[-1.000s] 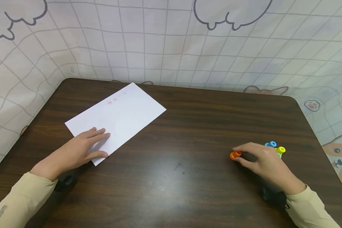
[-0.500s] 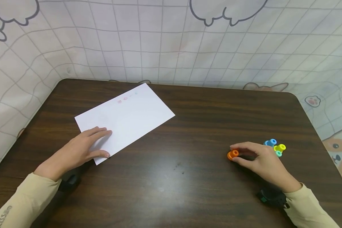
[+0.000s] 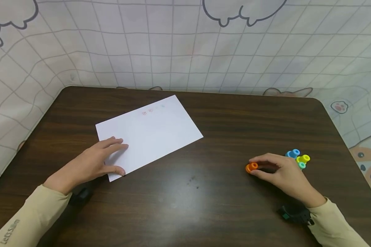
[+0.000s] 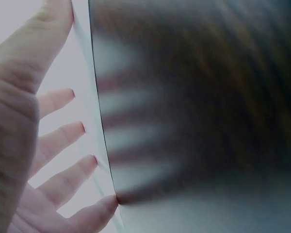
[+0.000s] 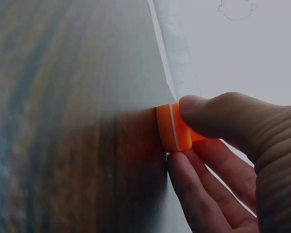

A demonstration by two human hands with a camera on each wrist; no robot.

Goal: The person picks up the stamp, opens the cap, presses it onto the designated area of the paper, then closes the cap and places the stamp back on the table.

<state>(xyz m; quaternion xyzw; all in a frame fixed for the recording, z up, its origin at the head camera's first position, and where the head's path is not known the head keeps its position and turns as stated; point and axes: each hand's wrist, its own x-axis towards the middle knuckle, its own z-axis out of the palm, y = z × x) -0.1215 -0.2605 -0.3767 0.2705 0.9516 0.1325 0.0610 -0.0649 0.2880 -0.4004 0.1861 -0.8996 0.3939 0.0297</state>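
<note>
A white sheet of paper (image 3: 154, 133) lies slanted on the left part of the dark wooden table (image 3: 179, 212). Faint small reddish and bluish stamp prints run along its far edge. My left hand (image 3: 96, 161) rests on the sheet's near left corner with fingers spread and fairly straight. At the right, my right hand (image 3: 279, 173) pinches a small orange stamp (image 3: 251, 167) between thumb and fingers, its knob upward at the table surface. In the right wrist view the orange stamp (image 5: 173, 127) shows a thin pale band near its base.
Just behind the right hand stand a blue stamp (image 3: 293, 153), a yellow stamp (image 3: 303, 159) and a mint green stamp (image 3: 301, 165), close together. A white gridded cloth (image 3: 185, 44) with cartoon drawings hangs round the table's back and sides.
The paper has slid to the right and turned clockwise under my left hand, which moved a little right with it. The right hand and orange stamp have barely shifted left.
</note>
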